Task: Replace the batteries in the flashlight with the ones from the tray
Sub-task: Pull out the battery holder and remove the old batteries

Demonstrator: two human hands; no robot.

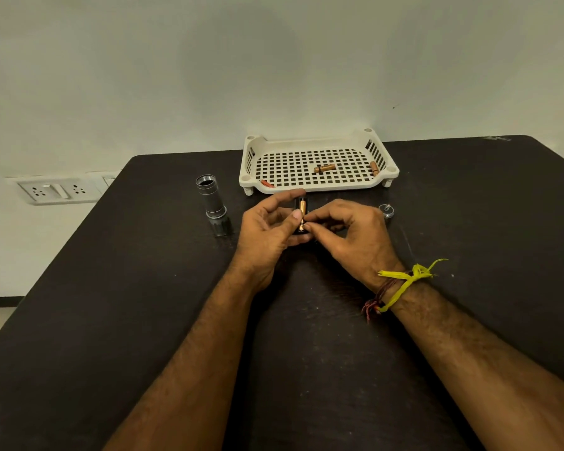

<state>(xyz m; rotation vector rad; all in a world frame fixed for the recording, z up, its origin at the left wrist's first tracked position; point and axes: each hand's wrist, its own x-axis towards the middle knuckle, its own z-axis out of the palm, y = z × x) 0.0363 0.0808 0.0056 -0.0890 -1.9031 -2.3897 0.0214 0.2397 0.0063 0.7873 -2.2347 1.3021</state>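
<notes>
My left hand [267, 232] holds a small black battery holder [298, 205] upright over the table, just in front of the tray. A copper-coloured battery [302, 213] sits in the holder, and the fingertips of my right hand [349, 236] pinch its lower end. The silver flashlight body [213, 203] stands head-down on the table to the left, its threaded end open at the top. Its tail cap [386, 210] with a spring lies to the right. The white perforated tray [310, 143] at the back holds three batteries: one at the middle [324, 168], one at the right [374, 167], one at the front left [267, 183].
The dark table [144, 288] ends on the left, where a white wall with a socket plate [57, 190] shows. A yellow thread is tied on my right wrist [404, 284].
</notes>
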